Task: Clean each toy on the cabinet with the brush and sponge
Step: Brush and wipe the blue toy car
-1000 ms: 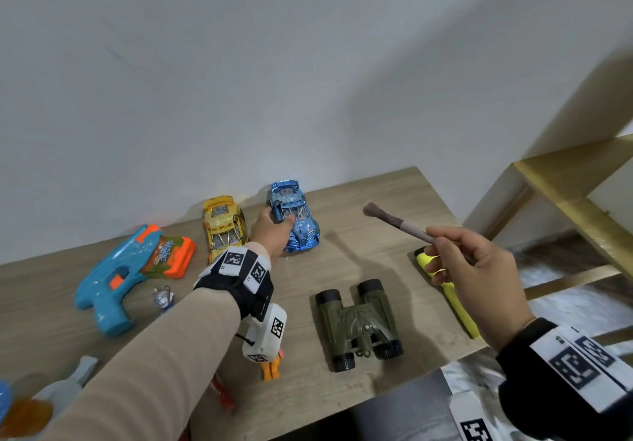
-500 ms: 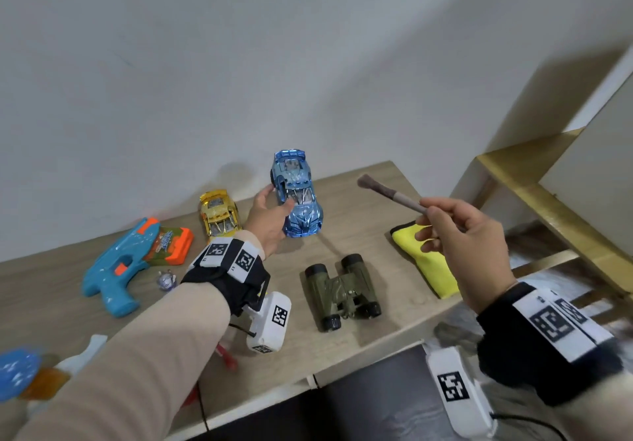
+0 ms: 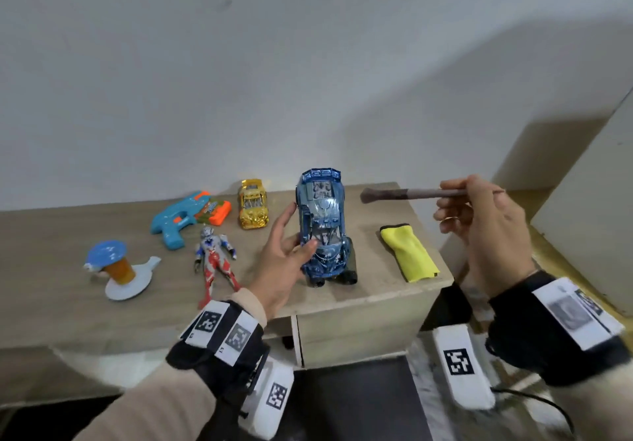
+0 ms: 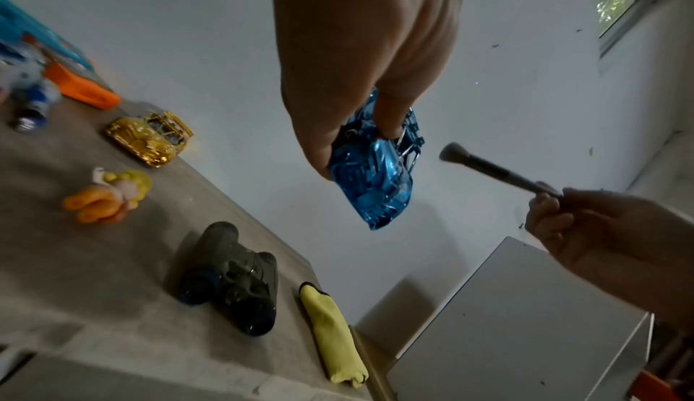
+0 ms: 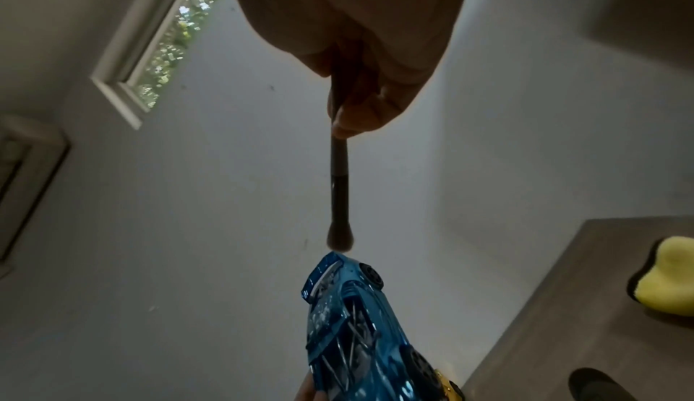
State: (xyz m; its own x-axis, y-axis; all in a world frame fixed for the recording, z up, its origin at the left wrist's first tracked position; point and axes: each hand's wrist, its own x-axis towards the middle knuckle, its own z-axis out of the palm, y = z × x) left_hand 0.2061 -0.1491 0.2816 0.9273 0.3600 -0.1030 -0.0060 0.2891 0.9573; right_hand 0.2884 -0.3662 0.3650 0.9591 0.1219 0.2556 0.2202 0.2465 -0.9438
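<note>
My left hand (image 3: 284, 255) grips a shiny blue toy car (image 3: 323, 224) and holds it up above the wooden cabinet top (image 3: 68, 290), its roof toward me. In the left wrist view the thumb and fingers (image 4: 353, 128) pinch the blue car (image 4: 375, 182) by one end. My right hand (image 3: 479, 224) pinches a thin dark brush (image 3: 411, 194) by its handle. The bristle tip points left, a short way to the right of the car. Seen from the right wrist, the brush (image 5: 339, 194) hangs just above the car's (image 5: 349, 318) spoiler. A yellow sponge (image 3: 409, 252) lies on the cabinet's right end.
On the cabinet lie a gold toy car (image 3: 252, 203), a blue and orange water gun (image 3: 188, 216), a red and blue action figure (image 3: 214, 259), a blue-capped orange toy (image 3: 114, 262), a yellow-orange figure (image 4: 109, 196) and dark binoculars (image 4: 233, 277). A white wall stands behind.
My left hand has lifted the blue car off the cabinet and brought it toward me. The right hand has raised the brush level with the car. My head has pulled back.
</note>
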